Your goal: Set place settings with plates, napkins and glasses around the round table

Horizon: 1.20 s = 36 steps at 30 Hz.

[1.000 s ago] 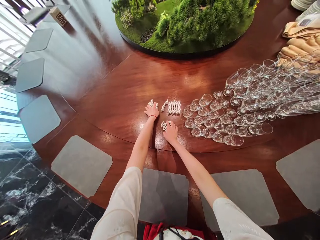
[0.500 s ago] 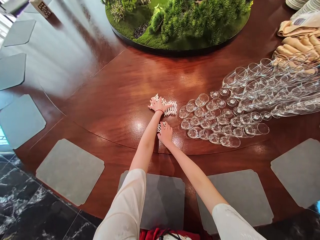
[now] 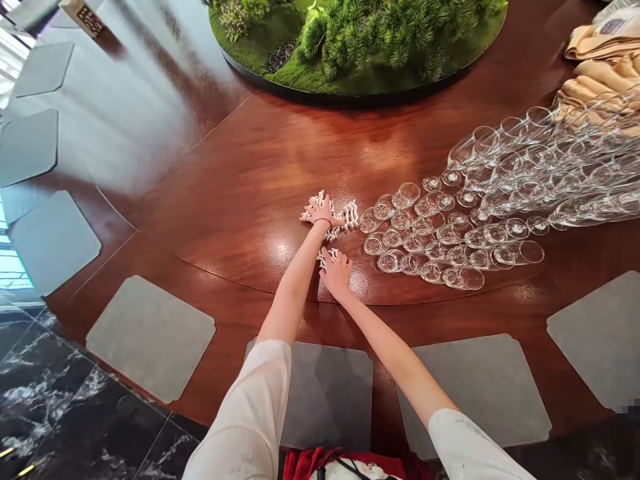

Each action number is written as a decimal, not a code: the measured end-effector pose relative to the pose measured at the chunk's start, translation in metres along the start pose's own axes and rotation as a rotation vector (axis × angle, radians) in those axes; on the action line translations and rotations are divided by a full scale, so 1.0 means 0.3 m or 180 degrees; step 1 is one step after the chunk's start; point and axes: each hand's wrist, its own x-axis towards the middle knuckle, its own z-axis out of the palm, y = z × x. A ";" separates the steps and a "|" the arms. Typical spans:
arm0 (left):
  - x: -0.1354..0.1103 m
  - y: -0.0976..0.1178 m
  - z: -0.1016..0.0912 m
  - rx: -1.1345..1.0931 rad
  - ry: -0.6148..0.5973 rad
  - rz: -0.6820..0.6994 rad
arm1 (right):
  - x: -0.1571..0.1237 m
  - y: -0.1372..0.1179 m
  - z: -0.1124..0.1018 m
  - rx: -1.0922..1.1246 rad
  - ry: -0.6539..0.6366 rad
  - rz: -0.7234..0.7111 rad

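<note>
Both my arms reach out over a round wooden table. My left hand lies with fingers spread on a bunch of small white wavy ceramic rests, gathering them. My right hand sits nearer to me, fingers curled on a few more of the white rests. The two hands are close together, a little left of the glasses.
Several clear glasses stand in rows to the right of the hands. Folded beige napkins lie at the far right. A green plant centrepiece fills the table's middle. Grey placemats ring the near edge.
My left hand slid right from a separate small pile onto the row of white rests and pushed them together. My right hand stayed on its rests.
</note>
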 end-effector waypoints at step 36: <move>-0.330 -0.441 0.055 0.0213 0.0211 0.0536 | 0.575 0.035 -0.267 0.0487 0.0046 0.0910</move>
